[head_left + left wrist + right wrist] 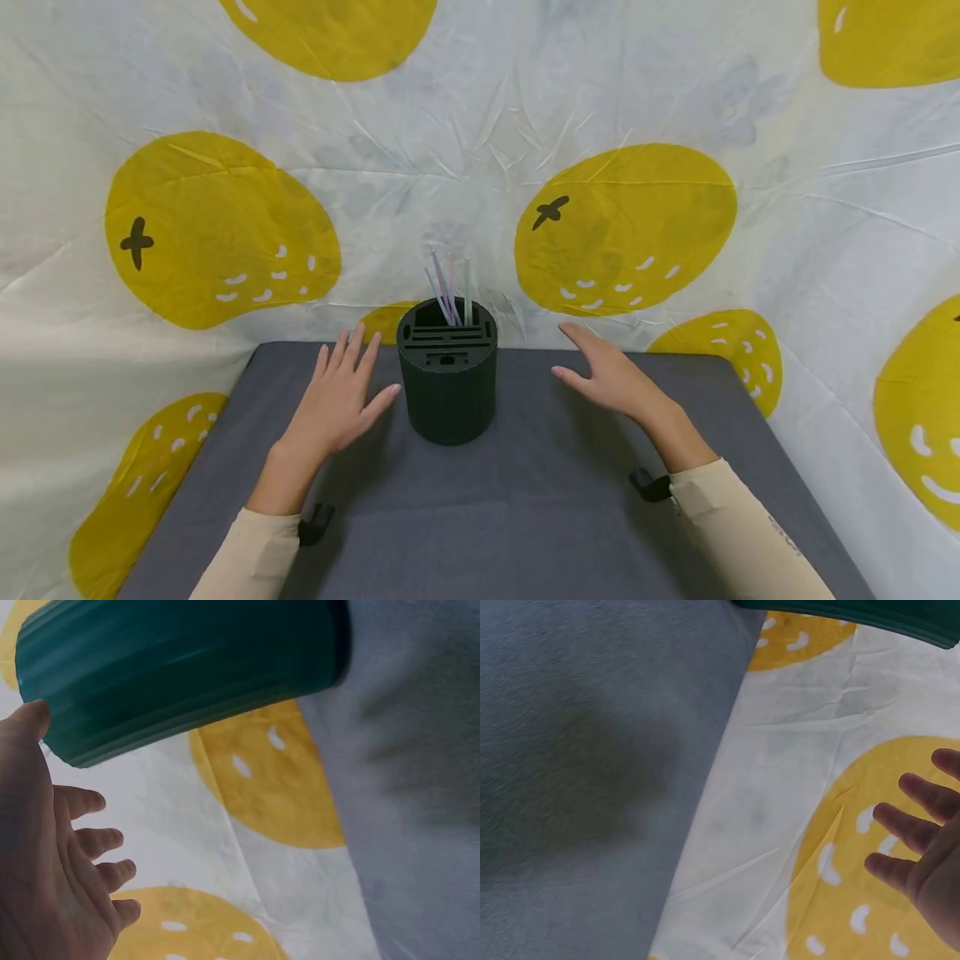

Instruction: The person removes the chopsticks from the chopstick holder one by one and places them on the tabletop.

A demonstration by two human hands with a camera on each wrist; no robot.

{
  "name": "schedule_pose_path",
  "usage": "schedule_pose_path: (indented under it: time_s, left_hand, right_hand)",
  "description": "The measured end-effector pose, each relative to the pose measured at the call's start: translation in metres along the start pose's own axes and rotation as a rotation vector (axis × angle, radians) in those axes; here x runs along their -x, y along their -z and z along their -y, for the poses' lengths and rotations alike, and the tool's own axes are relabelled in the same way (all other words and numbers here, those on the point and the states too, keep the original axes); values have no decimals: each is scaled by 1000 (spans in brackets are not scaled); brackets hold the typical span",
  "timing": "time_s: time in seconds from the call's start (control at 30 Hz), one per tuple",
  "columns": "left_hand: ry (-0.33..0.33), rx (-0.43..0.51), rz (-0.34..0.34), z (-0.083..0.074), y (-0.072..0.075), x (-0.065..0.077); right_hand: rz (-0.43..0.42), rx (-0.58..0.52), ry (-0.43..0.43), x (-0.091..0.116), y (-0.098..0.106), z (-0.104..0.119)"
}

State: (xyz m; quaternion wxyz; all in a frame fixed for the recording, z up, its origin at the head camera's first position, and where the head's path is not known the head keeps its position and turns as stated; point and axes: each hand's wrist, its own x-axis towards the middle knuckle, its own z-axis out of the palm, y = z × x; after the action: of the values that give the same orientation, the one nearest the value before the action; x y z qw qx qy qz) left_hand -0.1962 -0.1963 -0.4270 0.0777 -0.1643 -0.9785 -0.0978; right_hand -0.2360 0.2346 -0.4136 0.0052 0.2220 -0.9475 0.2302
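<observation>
A dark green, round desk organizer (450, 404) with a slotted black top stands upright near the back of the table. Several thin, pale sticks (447, 292) poke up from its rear compartment. To its left is my left hand (336, 407), fingers stretched out, thumb tip close to the organizer's side. The left wrist view has the organizer (180, 671) looming large beside the left hand (56, 855). My right hand (617, 377) hovers further off on the other side, fingers extended and holding nothing. Only the organizer's edge (870, 613) appears above the right hand (934, 847) in the right wrist view.
Grey cloth covers the table (495, 533), whose back edge lies just behind the organizer. A white curtain (465, 125) printed with yellow fruit hangs behind and along both sides. Dark bands (317, 523) sit at both wrists, below beige sleeves (255, 554).
</observation>
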Motion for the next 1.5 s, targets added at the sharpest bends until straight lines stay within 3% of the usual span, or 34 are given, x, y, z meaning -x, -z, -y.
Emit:
schedule_pose_path:
  time_s: [0.2, 0.7, 1.03, 1.5]
  left_hand:
    - [-29, 21, -18, -9, 10, -10]
    - [-44, 70, 39, -31, 29, -41]
    - [-47, 94, 74, -39, 28, -55]
    - [-77, 164, 90, -39, 18, -60]
  right_hand:
    - [24, -97, -29, -20, 3, 10]
    - [3, -324, 34, -65, 14, 48]
    - [2, -470, 16, -100, 18, 66]
    - [-17, -484, 14, -133, 10, 84]
